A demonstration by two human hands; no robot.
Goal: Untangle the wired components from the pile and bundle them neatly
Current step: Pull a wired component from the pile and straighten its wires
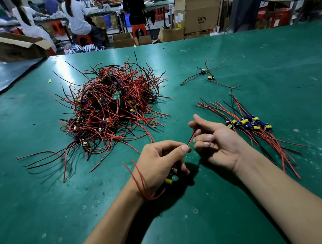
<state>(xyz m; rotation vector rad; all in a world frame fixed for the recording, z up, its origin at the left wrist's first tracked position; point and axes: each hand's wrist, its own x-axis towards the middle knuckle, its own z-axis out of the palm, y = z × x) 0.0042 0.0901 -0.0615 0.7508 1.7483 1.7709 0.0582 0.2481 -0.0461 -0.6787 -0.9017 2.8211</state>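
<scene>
Mid-untangle: left hand pinches thin red insulated wire thumb-to-forefinger; right hand, fingers curled, pinches its other end. Small yellow-capped component tucked under left fingers. Likely light, floppy; hold near component.

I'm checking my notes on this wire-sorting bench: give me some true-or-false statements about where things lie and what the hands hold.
1. The left hand and the right hand pinch the same red wire. True.
2. The tangled pile lies right of the hands. False: it lies ahead and left; the sorted group lies right.
3. Two loose components lie beyond the sorted group. True.
4. Nothing shows beneath the left hand. False: a yellow capacitor shows there.
</scene>
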